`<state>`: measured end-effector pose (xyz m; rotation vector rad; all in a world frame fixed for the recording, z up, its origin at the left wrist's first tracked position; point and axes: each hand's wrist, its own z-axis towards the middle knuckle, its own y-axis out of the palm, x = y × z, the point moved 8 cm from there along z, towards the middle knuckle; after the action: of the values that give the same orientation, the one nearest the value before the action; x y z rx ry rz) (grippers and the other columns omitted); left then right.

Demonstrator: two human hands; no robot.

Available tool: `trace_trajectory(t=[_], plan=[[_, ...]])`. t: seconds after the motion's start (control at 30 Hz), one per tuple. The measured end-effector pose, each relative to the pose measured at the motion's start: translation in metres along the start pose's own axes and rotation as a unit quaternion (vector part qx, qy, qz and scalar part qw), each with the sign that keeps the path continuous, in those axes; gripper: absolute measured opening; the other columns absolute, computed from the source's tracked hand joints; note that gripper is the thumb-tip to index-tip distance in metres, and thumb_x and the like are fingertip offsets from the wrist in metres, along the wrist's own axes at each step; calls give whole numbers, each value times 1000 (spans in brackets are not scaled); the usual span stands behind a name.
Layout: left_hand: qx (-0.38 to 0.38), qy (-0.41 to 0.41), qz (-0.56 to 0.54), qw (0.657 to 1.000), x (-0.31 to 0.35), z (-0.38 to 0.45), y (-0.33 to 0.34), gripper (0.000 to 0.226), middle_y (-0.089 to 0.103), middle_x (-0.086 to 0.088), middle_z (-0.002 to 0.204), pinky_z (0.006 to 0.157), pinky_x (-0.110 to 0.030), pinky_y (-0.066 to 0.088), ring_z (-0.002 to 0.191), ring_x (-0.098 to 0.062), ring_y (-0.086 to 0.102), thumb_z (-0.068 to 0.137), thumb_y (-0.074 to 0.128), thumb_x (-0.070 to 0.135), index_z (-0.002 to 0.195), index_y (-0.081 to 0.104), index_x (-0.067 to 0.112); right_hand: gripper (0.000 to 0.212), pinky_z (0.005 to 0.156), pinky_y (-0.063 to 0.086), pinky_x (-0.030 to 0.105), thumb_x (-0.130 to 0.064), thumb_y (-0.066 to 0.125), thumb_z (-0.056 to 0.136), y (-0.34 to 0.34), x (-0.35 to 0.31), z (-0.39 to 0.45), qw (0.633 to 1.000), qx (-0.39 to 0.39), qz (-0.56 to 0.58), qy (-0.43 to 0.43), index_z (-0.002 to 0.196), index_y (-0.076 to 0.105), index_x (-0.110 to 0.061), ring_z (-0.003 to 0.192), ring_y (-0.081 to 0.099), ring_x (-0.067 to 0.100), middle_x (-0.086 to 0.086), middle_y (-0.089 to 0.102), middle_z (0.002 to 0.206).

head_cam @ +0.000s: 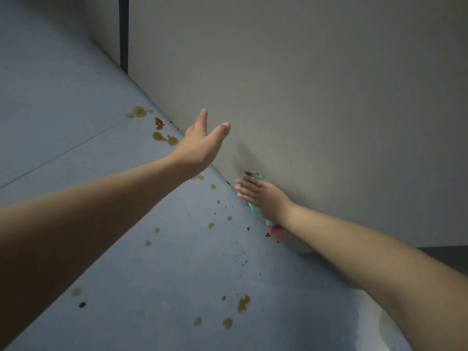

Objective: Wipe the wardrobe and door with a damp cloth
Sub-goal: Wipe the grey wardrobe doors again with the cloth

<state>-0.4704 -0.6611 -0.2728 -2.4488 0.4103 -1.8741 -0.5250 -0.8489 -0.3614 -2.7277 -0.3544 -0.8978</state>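
Observation:
A plain beige-grey panel [316, 97], the wardrobe or door face, fills the upper right of the head view. My right hand [260, 196] lies flat with straight fingers on a green and pink cloth [255, 208], pressing it against the panel low down, close to the floor edge. My left hand [202, 143] is stretched out in front of the panel with fingers straight and spread; it holds nothing, and whether it touches the panel I cannot tell.
A grey-blue floor [101, 122] runs across the left and bottom, marked with several brown stains [162, 136] and dark specks. A dark vertical gap [123, 34] shows at the panel's left edge near the top.

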Motion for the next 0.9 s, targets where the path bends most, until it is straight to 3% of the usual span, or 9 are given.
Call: trace_trajectory(t=[0.13, 0.23, 0.3, 0.37, 0.5, 0.6, 0.73, 0.9], plan=[[-5, -32, -15, 999, -7, 2, -1, 73, 15, -6, 159, 116, -44, 23, 143, -26, 24, 95, 38, 53, 153, 7, 22, 74, 111, -16, 49, -49, 26, 100, 13, -28, -14, 1000, -23, -2, -16, 150, -10, -8, 145, -14, 33, 8, -13, 159], [-3, -32, -27, 999, 1, -1, 5, 71, 12, -5, 160, 117, -41, 20, 145, -21, 18, 96, 37, 50, 154, 7, 21, 90, 99, -27, 51, -59, 34, 94, 41, -58, -44, 997, -64, -4, -41, 149, -15, -7, 145, -16, 31, 7, -17, 159], [0, -28, -41, 999, 5, -1, 8, 71, 11, -4, 160, 117, -41, 20, 145, -20, 18, 96, 37, 50, 153, 7, 22, 80, 96, -28, 49, -51, 30, 98, 49, -62, -54, 996, -73, -1, -48, 149, -15, -7, 145, -17, 29, 6, -17, 159], [1, -30, -59, 998, 5, -1, 10, 72, 12, -2, 160, 115, -44, 25, 144, -22, 21, 95, 38, 52, 153, 7, 24, 69, 107, -21, 46, -43, 21, 102, 39, -49, -51, 997, -59, -5, -49, 150, -13, -7, 145, -16, 29, 7, -17, 159], [10, -30, -64, 997, 1, 1, 14, 72, 14, -4, 159, 113, -46, 29, 142, -24, 26, 93, 39, 52, 153, 9, 25, 68, 113, -12, 51, -47, 18, 100, -16, 15, -8, 1000, 15, -20, -3, 152, -6, -8, 146, -11, 33, 9, -9, 160], [20, -33, -74, 996, 0, 2, 15, 68, 17, -6, 158, 112, -45, 31, 141, -24, 27, 96, 40, 46, 153, 11, 22, 66, 112, -13, 55, -50, 15, 100, -44, 45, 21, 999, 18, -42, 10, 153, -1, -14, 146, -10, 31, 3, -6, 161], [28, -31, -66, 997, 10, 2, 10, 65, 18, -8, 158, 116, -35, 19, 143, -23, 23, 98, 38, 44, 153, 12, 20, 64, 107, -16, 60, -46, 11, 101, -42, 39, 30, 996, -3, -90, 10, 153, -3, -12, 146, -12, 32, 2, -10, 160], [30, -41, -68, 996, 9, -4, 6, 64, 16, -6, 159, 113, -30, 15, 145, -19, 18, 98, 35, 44, 153, 11, 21, 58, 107, -19, 53, -37, 16, 103, -12, -5, 9, 995, -18, -78, -58, 153, 4, -11, 147, -9, 31, 0, -3, 161]])
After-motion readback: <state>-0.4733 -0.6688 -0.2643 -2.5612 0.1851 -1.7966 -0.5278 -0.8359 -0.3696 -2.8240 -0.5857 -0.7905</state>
